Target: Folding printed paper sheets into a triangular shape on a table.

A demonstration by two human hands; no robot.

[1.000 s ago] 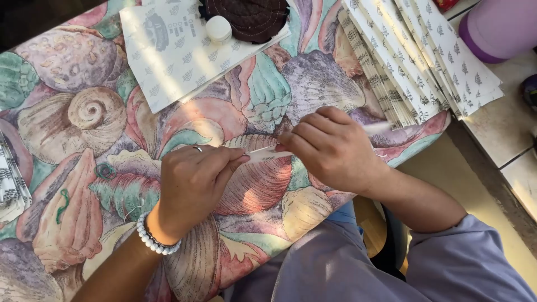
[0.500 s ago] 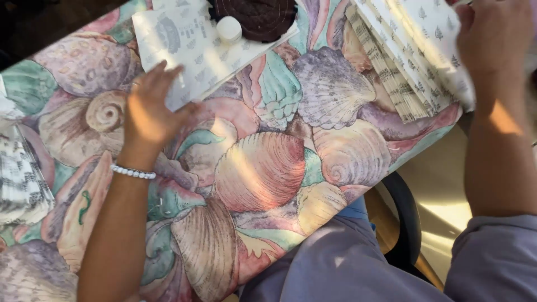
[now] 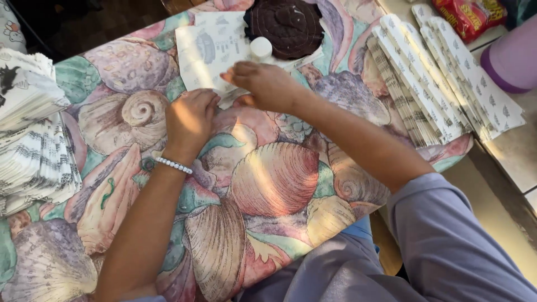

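A white printed paper sheet (image 3: 208, 49) lies at the far side of a table covered with a seashell-patterned cloth (image 3: 268, 179). My left hand (image 3: 190, 118), with a white bead bracelet on its wrist, has its fingers curled over the sheet's near edge. My right hand (image 3: 264, 85) reaches in from the right, and its fingertips pinch white paper at the sheet's lower right corner. A small white round cap (image 3: 260, 47) stands just beyond my right hand. A dark brown round quilted pad (image 3: 286, 22) lies behind the cap.
Overlapping rows of printed paper bags (image 3: 442, 84) lie at the table's right end. More stacks of printed paper (image 3: 31, 145) sit at the left edge. A purple container (image 3: 512, 56) and a red packet (image 3: 470, 14) stand on a tiled ledge at far right.
My right hand has come back from the bags on the right to the sheet. My left hand has slid to the sheet's near edge and curled its fingers.
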